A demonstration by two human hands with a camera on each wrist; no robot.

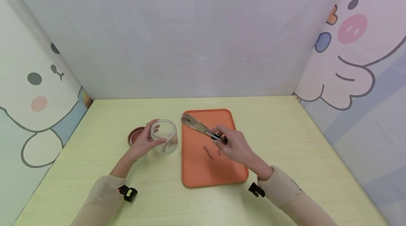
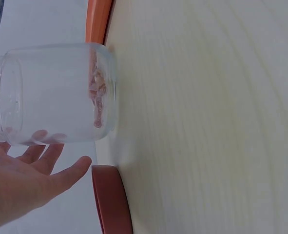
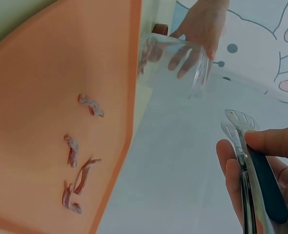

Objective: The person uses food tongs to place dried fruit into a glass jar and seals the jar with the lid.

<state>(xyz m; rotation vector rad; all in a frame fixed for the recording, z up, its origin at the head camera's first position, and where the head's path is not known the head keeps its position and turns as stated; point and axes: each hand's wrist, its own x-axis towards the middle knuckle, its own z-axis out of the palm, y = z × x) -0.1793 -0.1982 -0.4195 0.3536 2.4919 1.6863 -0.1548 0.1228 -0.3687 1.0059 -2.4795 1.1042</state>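
My left hand (image 1: 151, 139) grips a clear glass jar (image 1: 165, 135) standing on the table left of an orange tray (image 1: 203, 173). A few pink shrimp-like pieces (image 2: 97, 95) lie at the jar's bottom. My right hand (image 1: 222, 140) holds metal tongs (image 1: 197, 126) by their dark handle above the tray, tips pointing toward the jar and holding nothing. Several more pink pieces (image 3: 79, 171) lie on the tray (image 3: 41, 87). The right wrist view shows the jar (image 3: 175, 63) with left-hand fingers (image 3: 202, 29) round it, and the tongs (image 3: 243, 146).
A brown lid (image 1: 135, 135) lies flat on the pale wooden table just left of the jar, also in the left wrist view as the lid (image 2: 112, 201). Cartoon-printed walls enclose the table on three sides. Bare tabletop (image 1: 285, 138) stretches to the right of the tray.
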